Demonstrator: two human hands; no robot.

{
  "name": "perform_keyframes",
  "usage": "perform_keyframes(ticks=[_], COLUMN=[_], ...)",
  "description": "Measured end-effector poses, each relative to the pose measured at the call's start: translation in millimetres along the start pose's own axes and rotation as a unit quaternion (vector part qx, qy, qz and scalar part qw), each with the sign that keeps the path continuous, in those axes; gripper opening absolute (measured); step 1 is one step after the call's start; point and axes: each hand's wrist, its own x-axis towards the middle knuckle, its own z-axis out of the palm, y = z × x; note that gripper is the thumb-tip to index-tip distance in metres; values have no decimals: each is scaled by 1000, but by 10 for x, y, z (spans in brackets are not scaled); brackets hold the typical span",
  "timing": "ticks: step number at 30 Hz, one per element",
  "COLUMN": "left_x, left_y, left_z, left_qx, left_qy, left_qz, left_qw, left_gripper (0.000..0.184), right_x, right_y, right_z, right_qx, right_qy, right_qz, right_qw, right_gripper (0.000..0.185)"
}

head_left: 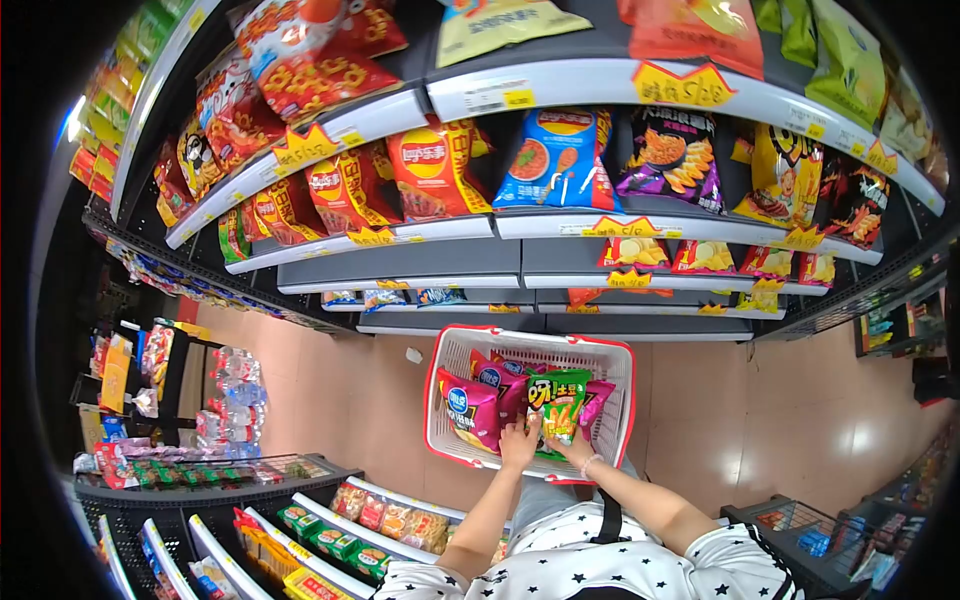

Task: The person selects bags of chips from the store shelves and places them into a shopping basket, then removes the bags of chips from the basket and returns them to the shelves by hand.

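We're in a shop aisle, tiled floor (740, 400) underfoot, with snack shelves (380, 250) curving across from ten to two o'clock. Counting from the basket, we've got a blue bag (558, 165) at twelve, a purple-and-black bag (668, 165) at one, bottles (235, 400) over at nine and green packs (335, 542) down at eight. And here's our white basket (440, 345), red-rimmed, right in front of the body, pink bags (470, 410) lying inside. In there too, just right of centre, sits the green bag (558, 395), upright, its printed front facing us, pink bags at nine and three o'clock beside it. Both our hands are on it: the left hand (519, 442) grasps it at seven o'clock, fingers against the lower edge, while the right hand (577, 450), pale band at the wrist, grasps it at five.
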Motion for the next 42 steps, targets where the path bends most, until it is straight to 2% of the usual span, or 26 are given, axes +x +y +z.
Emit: perform_keyframes(ticks=[3, 5, 7, 8, 10, 13, 15, 17, 19, 21, 22, 23, 24, 25, 26, 27, 28, 29, 31, 32, 35, 36, 37, 39, 41, 42], left_x=[33, 25, 23, -15, -42, -5, -135, -274, -440, -523, -536, -631, -658, -669, -664, -654, -659, -699, -797, -795, -711, -819, -792, -722, -653, -516], left_y=[-19, 49, 92, 166, 193, 119, 226, 305, 273, 332, 423, 547, 496, 444, 423, 433, 453, 478, 517, 523, 653, 512, 525, 602, 264, 314], left_z=[-115, -301, -471, -617, -829, -1103, -1686, -2335, -2830, -3151, -3301, -3338, -3390, -3419, -3398, -3343, -3289, -3235, -3137, -3180, -3271, -3086, -3064, -3051, -2840, -2424], left_qx=[-23, -75, -268, -312, -370, -442, -375, -378, -406, -453, -455, -498, -463, -428, -430, -451, -473, -480, -484, -485, -507, -538, -539, -487, -391, -393], left_qy=[-7, -23, -13, -4, -8, 14, 142, 182, 253, 348, 403, 455, 454, 449, 444, 461, 476, 468, 484, 456, 380, 314, 309, 400, 181, 250], left_qz=[77, 78, 142, 148, 151, 172, 297, 367, 458, 549, 567, 510, 515, 520, 517, 518, 519, 515, 458, 482, 562, 562, 565, 599, 589, 549], left_qw=[997, 994, 953, 938, 917, 880, 867, 830, 749, 610, 556, 533, 561, 587, 592, 562, 530, 533, 567, 570, 532, 544, 542, 494, 684, 694], left_gripper=[60, 54, 45, 34, 32, 29, 30, 33, 37, 34, 33, 32, 41, 56, 56, 52, 48, 48, 41, 30, 28, 33, 33, 31, 38, 23], right_x=[-68, -189, -387, -450, -457, 361, 894, 1367, 2084, 2436, 2538, 2796, 2747, 2642, 2532, 2390, 2162, 1961, 1554, 1257, 555, 409, 286, 82, -1, 24], right_y=[-224, -392, -742, -975, -1426, -1564, -1892, -2213, -2169, -2189, -2178, -2059, -2104, -2149, -2167, -2178, -2194, -2124, -1789, -1653, -1065, -827, -606, -283, -26, 66], right_z=[-40, -167, -346, -398, -489, -705, -702, -714, -939, -993, -971, -1152, -1038, -987, -921, -837, -733, -646, -549, -451, -281, -253, -224, -135, -44, -26], right_qx=[-118, -146, -143, -152, -73, -92, -28, -24, -62, -86, -86, -222, -396, -434, -431, -428, -412, -384, -418, -407, -367, -346, -322, -270, -272, -277], right_qy=[57, 77, 76, 79, 103, 154, 206, 224, 224, 257, 288, 324, 454, 473, 486, 500, 471, 456, 452, 428, 370, 356, 340, 316, 316, 311], right_qz=[14, -12, -67, -69, -130, -201, -238, -239, -234, -210, -210, -167, -164, -204, -239, -273, -291, -362, -365, -326, -235, -195, -154, -112, -61, -10], right_qw=[991, 986, 985, 983, 983, 963, 949, 945, 944, 939, 930, 905, 781, 739, 722, 702, 724, 717, 698, 738, 820, 846, 870, 903, 907, 909], right_gripper=[82, 77, 74, 74, 69, 68, 63, 56, 59, 66, 71, 81, 86, 83, 79, 75, 65, 58, 54, 54, 53, 53, 52, 56, 65, 75])
